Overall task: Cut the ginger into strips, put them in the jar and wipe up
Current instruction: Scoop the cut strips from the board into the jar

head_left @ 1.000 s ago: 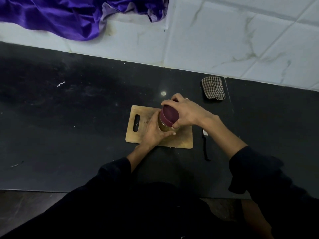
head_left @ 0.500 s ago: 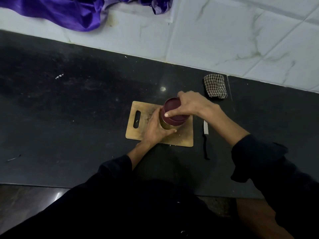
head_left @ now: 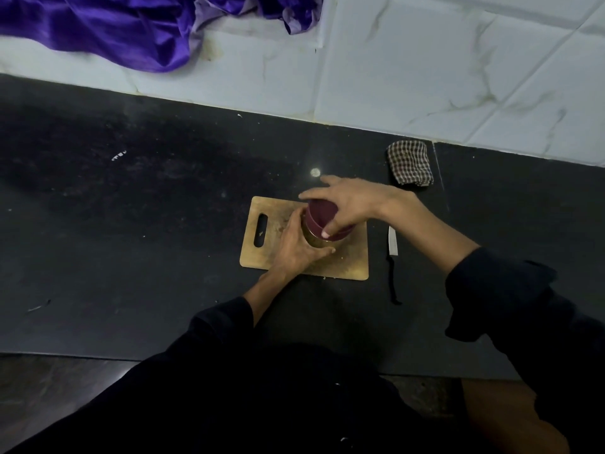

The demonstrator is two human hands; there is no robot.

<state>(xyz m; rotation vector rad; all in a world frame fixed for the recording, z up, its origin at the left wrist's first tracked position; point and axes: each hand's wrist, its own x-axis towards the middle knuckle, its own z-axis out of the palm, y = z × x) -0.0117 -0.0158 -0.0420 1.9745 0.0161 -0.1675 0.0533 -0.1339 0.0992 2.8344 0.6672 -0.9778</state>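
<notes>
Maroon lid: the round dark-red screw lid [head_left: 322, 213] sits on top of the squat glass jar with brownish contents [head_left: 316, 240], and the jar stands on the pale wooden cutting board with a slot handle [head_left: 262, 239].
Right hand: the right hand [head_left: 352, 203] arches over the lid, fingers reaching across the far rim, thumb tip pressed on the near edge. Against half a second ago the wrist has rolled round, so I read this as a tightening twist.
Left hand: the left hand [head_left: 296, 249] wraps the jar's glass body from the near left, gripping it firm, same hold as a second ago.
What that means: ginger looks to be inside and being closed up; only crumbs show on the board.
Knife: the small steel-bladed knife with a dark handle [head_left: 393, 245] lies on the black stone counter [head_left: 131, 224], just right of the board, untouched.
Cloth: the folded brown-and-white checked cloth [head_left: 410, 162] waits by the wall, so the wiping appears to be what remains.
</notes>
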